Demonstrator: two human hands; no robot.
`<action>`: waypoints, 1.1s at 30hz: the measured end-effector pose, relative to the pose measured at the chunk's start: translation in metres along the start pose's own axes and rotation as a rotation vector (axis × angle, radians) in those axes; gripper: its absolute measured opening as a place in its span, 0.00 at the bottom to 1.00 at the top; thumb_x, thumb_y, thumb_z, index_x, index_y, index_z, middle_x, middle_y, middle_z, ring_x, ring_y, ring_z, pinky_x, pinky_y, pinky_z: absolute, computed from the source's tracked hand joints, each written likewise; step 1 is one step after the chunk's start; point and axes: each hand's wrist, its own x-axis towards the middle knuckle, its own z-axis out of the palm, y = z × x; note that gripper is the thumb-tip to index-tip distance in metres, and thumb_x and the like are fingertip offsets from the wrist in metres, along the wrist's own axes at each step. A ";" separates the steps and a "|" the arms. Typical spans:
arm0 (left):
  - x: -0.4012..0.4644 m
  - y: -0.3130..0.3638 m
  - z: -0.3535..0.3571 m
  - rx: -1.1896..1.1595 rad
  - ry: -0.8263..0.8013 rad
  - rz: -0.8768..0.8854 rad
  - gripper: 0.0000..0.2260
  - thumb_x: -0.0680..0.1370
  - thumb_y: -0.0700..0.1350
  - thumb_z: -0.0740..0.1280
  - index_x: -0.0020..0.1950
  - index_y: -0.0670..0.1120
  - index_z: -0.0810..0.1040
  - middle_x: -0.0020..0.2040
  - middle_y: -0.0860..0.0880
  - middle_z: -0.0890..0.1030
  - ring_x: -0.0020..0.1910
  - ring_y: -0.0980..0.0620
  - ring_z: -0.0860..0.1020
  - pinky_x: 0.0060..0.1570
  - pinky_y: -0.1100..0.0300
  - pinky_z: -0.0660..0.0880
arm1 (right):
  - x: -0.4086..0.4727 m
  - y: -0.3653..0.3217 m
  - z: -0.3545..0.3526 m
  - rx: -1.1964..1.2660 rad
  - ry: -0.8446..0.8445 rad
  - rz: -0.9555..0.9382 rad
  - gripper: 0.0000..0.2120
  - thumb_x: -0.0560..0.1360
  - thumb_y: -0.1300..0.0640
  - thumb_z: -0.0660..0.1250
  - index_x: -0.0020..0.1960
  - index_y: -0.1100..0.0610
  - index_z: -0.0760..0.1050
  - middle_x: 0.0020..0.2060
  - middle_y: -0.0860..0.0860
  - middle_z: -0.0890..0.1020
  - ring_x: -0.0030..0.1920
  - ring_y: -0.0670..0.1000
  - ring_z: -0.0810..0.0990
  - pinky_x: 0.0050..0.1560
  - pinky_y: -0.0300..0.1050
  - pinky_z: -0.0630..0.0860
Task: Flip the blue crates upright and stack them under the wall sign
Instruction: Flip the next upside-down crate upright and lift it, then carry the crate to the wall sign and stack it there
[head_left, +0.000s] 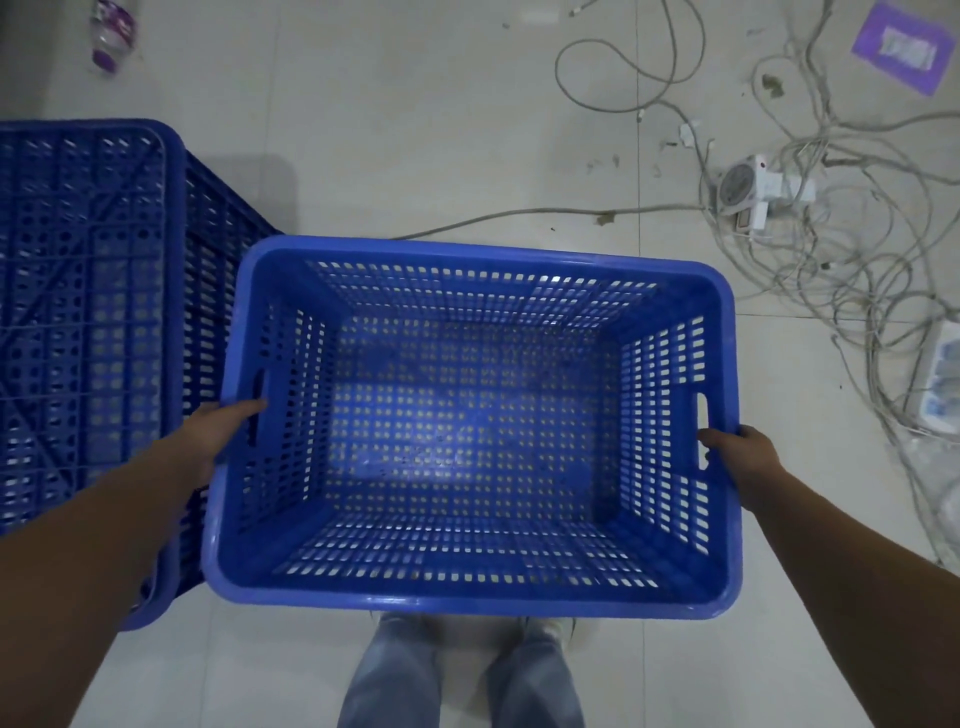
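Observation:
An empty blue perforated crate (470, 426) is held upright, open side up, in front of me above the tiled floor. My left hand (223, 431) grips its left rim at the handle slot, and my right hand (740, 457) grips the right rim at the other handle slot. A second blue crate (88, 322) lies upside down on the floor at the left, its ribbed bottom facing up, right beside the held crate. No wall sign is in view.
A tangle of grey cables (852, 249) with a white power adapter (753, 192) covers the floor at the right. A purple card (906, 49) lies at the top right and a plastic bottle (111, 34) at the top left. My legs (462, 675) are below the crate.

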 end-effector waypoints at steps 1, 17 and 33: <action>-0.002 -0.001 -0.004 0.006 -0.027 -0.008 0.38 0.75 0.56 0.68 0.79 0.45 0.55 0.79 0.47 0.57 0.76 0.41 0.58 0.73 0.41 0.59 | -0.002 0.000 -0.001 -0.006 0.012 -0.003 0.20 0.74 0.61 0.68 0.63 0.68 0.72 0.52 0.64 0.79 0.48 0.65 0.78 0.54 0.61 0.77; -0.171 0.078 -0.121 0.024 -0.167 0.068 0.16 0.79 0.46 0.66 0.34 0.40 0.72 0.29 0.41 0.74 0.26 0.44 0.73 0.27 0.52 0.74 | -0.122 -0.104 -0.149 -0.154 0.014 -0.125 0.11 0.72 0.61 0.72 0.44 0.68 0.73 0.30 0.61 0.75 0.28 0.58 0.73 0.33 0.52 0.75; -0.472 0.204 -0.315 -0.184 -0.018 0.717 0.18 0.82 0.37 0.57 0.31 0.43 0.62 0.19 0.46 0.62 0.09 0.56 0.60 0.12 0.67 0.65 | -0.380 -0.298 -0.361 -0.174 0.345 -0.603 0.15 0.74 0.55 0.69 0.36 0.65 0.74 0.23 0.54 0.74 0.25 0.50 0.72 0.29 0.42 0.66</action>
